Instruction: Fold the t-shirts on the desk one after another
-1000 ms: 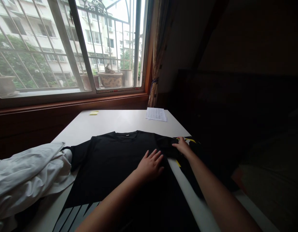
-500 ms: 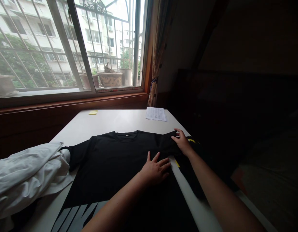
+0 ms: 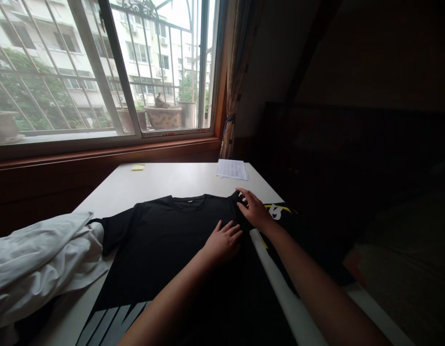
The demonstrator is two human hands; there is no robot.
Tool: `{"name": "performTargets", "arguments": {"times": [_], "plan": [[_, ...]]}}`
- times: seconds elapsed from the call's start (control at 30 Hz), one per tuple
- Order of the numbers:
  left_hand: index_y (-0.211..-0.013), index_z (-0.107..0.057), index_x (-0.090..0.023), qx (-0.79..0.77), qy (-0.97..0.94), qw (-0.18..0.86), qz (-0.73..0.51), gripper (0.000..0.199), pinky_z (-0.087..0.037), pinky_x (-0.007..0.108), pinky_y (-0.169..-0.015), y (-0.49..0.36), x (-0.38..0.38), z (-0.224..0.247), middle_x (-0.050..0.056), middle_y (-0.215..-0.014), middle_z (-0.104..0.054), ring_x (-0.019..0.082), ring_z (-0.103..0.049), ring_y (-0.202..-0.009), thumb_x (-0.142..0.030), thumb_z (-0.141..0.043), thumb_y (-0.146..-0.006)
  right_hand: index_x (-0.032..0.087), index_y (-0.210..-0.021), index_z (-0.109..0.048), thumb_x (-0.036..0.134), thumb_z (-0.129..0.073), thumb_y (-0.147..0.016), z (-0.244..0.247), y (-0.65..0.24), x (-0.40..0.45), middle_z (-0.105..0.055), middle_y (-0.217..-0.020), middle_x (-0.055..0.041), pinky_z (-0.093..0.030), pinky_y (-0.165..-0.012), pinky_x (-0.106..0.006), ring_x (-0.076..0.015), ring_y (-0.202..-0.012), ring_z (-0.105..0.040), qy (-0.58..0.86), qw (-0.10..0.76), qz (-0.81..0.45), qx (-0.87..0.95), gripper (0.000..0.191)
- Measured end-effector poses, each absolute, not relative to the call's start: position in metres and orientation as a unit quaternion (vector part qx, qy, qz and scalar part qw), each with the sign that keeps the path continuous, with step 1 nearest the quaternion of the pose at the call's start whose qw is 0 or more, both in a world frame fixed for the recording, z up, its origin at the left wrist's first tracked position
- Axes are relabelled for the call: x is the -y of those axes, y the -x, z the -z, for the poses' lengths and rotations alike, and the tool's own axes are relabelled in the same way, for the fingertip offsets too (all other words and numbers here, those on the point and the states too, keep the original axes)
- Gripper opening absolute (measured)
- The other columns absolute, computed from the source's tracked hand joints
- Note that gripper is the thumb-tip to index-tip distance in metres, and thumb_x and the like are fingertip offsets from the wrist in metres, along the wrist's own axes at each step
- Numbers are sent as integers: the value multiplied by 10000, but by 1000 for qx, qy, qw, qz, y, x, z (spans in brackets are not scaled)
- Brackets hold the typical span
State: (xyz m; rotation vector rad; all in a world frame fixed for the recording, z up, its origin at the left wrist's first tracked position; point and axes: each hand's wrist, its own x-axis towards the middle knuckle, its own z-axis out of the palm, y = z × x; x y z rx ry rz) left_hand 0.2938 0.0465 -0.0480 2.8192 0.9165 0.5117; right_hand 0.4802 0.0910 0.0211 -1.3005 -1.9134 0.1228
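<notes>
White tabletop (image 3: 164,180) underlies a black T-shirt (image 3: 171,240) spread with its collar toward the window. Nearest, the shirt's grey print (image 3: 110,322) runs partly behind the left forearm. A crumpled white cloth (image 3: 45,264) lies along the left side, touching the end of one sleeve. Farther up, the left hand (image 3: 222,242) rests palm down on the shirt's body, fingers loosely spread, with fabric beneath it and nothing gripped. Just beyond, the right hand (image 3: 254,209) is at the opposite sleeve, thumb and fingers bent around its upper edge with a gap between them; whether they pinch the cloth, I cannot tell. Beside that wrist lies a dark item with a white mark (image 3: 275,212) and yellow edging. Past the collar, a yellow note (image 3: 137,167) and printed sheets (image 3: 232,169) lie near the far edge. Behind stand the barred window (image 3: 123,62), a tied curtain (image 3: 229,129) and a patterned pot (image 3: 163,117) outside.
</notes>
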Motion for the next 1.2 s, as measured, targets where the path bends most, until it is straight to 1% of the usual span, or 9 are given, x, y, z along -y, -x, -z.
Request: {"name": "performTargets", "arguments": {"times": [0.13,0.23,0.4,0.5,0.6,0.67,0.9,1.03,1.2], "plan": [[-1381,-588,-262,-294,-938,54,-178,413,-275,593,-1200,-298,-49,51,96,-1433,-600,303,-429,-1425,-374,-491,-995,287,-1437,-472,320,-544,-929,-31,-466,-78,-675,-1063,-35,-588,-754,-349,-160,-724,-674,494,383,-177,761,513],[-1363,-608,-242,-300,-935,47,-182,403,-330,519,-1189,-286,-48,51,112,-1320,-667,289,-547,-1306,-358,-520,-988,268,-1347,-565,346,-486,-968,-34,-470,-70,-701,-955,-12,-581,-689,-310,-143,-661,-680,489,367,-247,752,394],[-1346,-610,-236,-282,-946,50,-152,402,-374,497,-1174,-243,-43,49,92,-1249,-689,271,-617,-1216,-351,-582,-962,228,-1079,-706,312,-528,-926,-17,-499,-50,-716,-981,-54,-568,-770,-349,-174,-733,-674,557,310,-167,752,249],[-1305,-632,-249,-260,-949,58,-168,345,-427,438,-1147,-220,-43,45,59,-1347,-655,255,-577,-1294,-309,-557,-973,239,-1138,-686,307,-624,-870,5,-507,-33,-695,-1057,-59,-563,-783,-351,-181,-756,-662,564,244,-159,773,283],[-1201,-682,-252,-272,-940,64,-194,287,-522,357,-1032,-209,-48,37,35,-1243,-710,208,-642,-1175,-225,-501,-980,248,-1198,-656,301,-675,-849,25,-502,-20,-662,-1122,-64,-553,-818,-354,-197,-824,-664,575,210,-118,782,354],[-1175,-685,-241,-297,-929,52,-214,294,-554,332,-963,-208,-55,33,42,-1200,-719,203,-650,-1119,-177,-495,-960,246,-1149,-668,272,-646,-879,34,-496,-16,-656,-1104,-66,-536,-871,-358,-220,-924,-661,581,208,-69,784,272],[-1415,-548,-213,-373,-903,3,-216,449,-404,509,-1159,-214,-79,52,98,-1484,-555,303,-429,-1431,-271,-549,-970,228,-949,-675,184,-554,-934,45,-495,-18,-659,-986,-56,-510,-869,-330,-223,-968,-632,579,191,18,792,130],[-1396,-570,-220,-402,-893,15,-200,433,-376,544,-1166,-213,-85,61,92,-1469,-567,319,-447,-1408,-324,-565,-976,234,-923,-666,168,-566,-895,41,-501,-18,-666,-989,-47,-510,-863,-327,-224,-984,-627,580,185,19,793,122],[-1268,-644,-212,-368,-901,6,-229,324,-452,452,-1092,-213,-85,55,84,-1298,-647,277,-536,-1248,-260,-592,-952,223,-1078,-681,185,-479,-920,34,-501,-39,-693,-1117,-73,-499,-974,-353,-226,-1077,-630,572,239,-16,785,259]]}}
